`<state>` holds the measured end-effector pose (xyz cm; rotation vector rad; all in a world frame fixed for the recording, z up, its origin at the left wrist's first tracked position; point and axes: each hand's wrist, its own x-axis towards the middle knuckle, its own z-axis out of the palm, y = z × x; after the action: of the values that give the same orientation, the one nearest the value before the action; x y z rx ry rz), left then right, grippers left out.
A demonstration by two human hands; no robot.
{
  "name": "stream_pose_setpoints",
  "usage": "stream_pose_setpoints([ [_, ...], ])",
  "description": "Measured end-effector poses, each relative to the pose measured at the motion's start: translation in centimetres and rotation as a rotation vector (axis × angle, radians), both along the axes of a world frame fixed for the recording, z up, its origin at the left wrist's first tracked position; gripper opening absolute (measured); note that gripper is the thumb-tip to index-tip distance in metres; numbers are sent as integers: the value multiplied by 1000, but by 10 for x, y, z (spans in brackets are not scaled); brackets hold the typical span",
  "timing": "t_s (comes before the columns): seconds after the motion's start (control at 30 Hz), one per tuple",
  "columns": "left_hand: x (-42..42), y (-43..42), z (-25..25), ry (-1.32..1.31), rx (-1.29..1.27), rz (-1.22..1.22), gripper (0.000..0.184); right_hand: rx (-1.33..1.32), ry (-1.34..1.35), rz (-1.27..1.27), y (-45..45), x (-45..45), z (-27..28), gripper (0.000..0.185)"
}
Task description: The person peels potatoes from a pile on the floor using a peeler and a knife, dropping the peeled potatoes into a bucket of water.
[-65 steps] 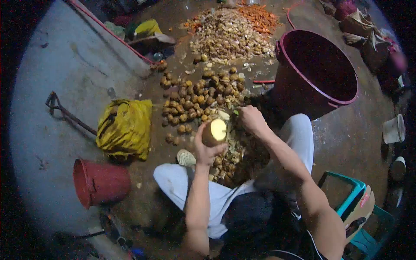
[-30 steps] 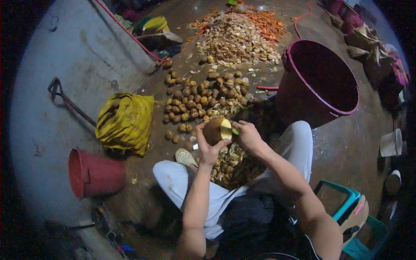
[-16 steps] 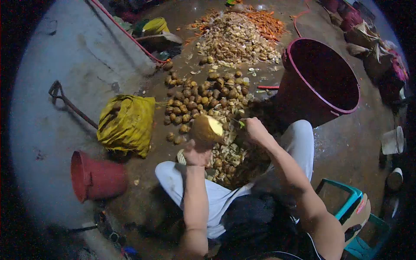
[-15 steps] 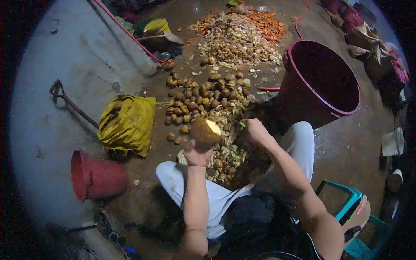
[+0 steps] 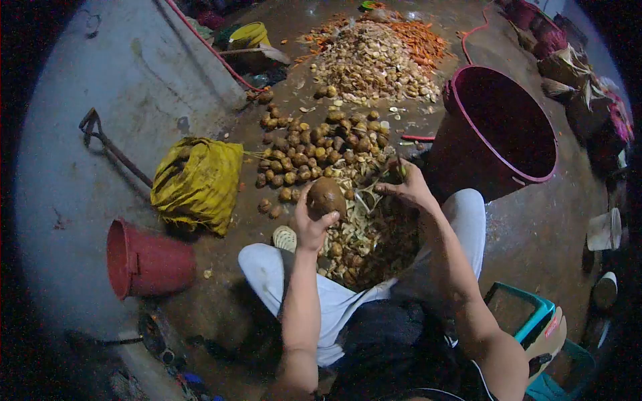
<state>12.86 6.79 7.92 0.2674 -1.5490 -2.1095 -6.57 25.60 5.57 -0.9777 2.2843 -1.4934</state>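
Note:
My left hand [image 5: 310, 224] grips a large, round, brown-skinned root vegetable [image 5: 326, 198], fingers along its left side and thumb across its lower right. Its visible side is all brown skin. To the right, my right hand [image 5: 409, 187] is closed around a small green-handled tool [image 5: 402, 171]; its working end is too unclear to name. The two hands are apart, and the tool does not touch the root vegetable. Pale peelings [image 5: 351, 234] lie on the floor below and between my legs. Just beyond is a heap of smaller brown root vegetables [image 5: 314, 147].
A tall maroon bin [image 5: 461, 140] stands at right, near my knee. At left are a yellow sack [image 5: 197, 187], a red bucket [image 5: 154, 260] and a long handle [image 5: 120, 154]. Farther back lies a pile of pale and orange scraps [image 5: 374, 60]. A teal stool [image 5: 535, 314] is at lower right.
My left hand has turned the root vegetable, so its pale cut patch no longer shows. My right hand has risen slightly and turned, with its fingers less tightly curled.

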Motion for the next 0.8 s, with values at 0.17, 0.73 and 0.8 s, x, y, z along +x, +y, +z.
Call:
stream_pose_setpoints([
  [0.17, -1, 8, -4, -118, -108, -24, 79, -242, -49, 92, -5, 10, 25, 48],
  [0.73, -7, 18, -14, 23, 290, -327, 88, -180, 50, 37, -3, -26, 23, 51],
  [0.8, -10, 18, -19, -86, 248, -187, 86, -199, -56, 117, -6, -4, 46, 56],
])
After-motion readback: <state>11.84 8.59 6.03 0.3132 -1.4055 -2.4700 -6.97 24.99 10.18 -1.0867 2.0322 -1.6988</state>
